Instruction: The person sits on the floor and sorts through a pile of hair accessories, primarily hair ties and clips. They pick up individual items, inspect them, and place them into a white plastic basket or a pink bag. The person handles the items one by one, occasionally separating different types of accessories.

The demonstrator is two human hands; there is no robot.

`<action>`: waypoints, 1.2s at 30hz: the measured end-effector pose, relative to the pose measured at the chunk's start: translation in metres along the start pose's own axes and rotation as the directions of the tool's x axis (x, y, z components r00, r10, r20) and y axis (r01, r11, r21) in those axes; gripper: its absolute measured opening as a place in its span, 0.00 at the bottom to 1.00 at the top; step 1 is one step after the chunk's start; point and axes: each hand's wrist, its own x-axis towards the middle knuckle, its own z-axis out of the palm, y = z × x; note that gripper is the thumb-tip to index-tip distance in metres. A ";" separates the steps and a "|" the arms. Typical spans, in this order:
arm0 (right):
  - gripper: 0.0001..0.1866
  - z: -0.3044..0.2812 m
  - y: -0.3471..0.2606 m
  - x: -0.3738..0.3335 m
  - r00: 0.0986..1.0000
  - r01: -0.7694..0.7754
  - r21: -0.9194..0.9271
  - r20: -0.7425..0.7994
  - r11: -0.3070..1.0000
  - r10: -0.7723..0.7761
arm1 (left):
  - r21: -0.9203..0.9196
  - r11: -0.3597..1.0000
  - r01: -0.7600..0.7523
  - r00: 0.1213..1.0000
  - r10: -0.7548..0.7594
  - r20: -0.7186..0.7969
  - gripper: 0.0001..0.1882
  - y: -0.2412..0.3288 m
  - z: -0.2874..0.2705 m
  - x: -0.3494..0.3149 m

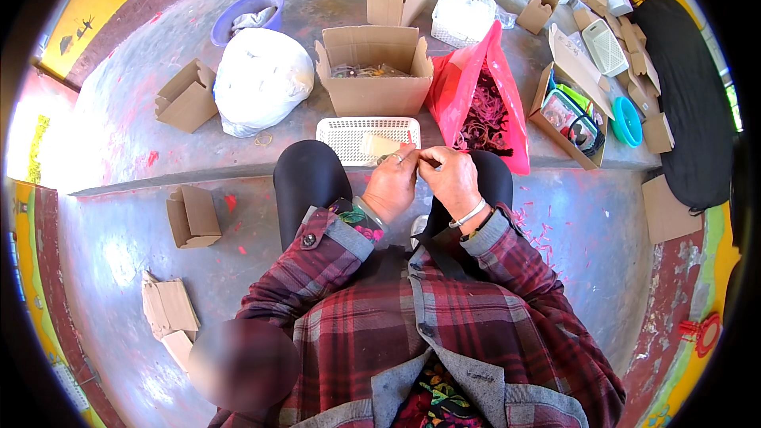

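My left hand [391, 185] and my right hand [455, 179] meet above my lap, fingertips pinched close together. Whatever they hold between the fingers is too small to make out. Just beyond them, a white perforated plastic basket [330, 141] stands at the step's edge, with a pale cream flat piece [379, 146] in it. To the right of the basket leans an open pink-red bag [516, 147] full of dark red strands [485, 111]. Behind the basket, an open cardboard box [372, 98] contains a tangle of thin, clear-looking loops or bands.
A stuffed white sack [262, 83] and a purple basin [219, 32] stand at the left. Small open cartons [193, 216] and flattened cardboard [170, 306] lie nearby. On the right are a filled carton [572, 151], a turquoise basin [626, 121] and a black-covered bulk [674, 103].
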 end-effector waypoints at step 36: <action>0.03 -0.035 0.029 0.007 0.909 -0.417 0.585 0.248 0.696 0.336 | -0.877 0.082 0.473 0.814 -0.421 0.400 0.13 -0.002 -0.009 0.004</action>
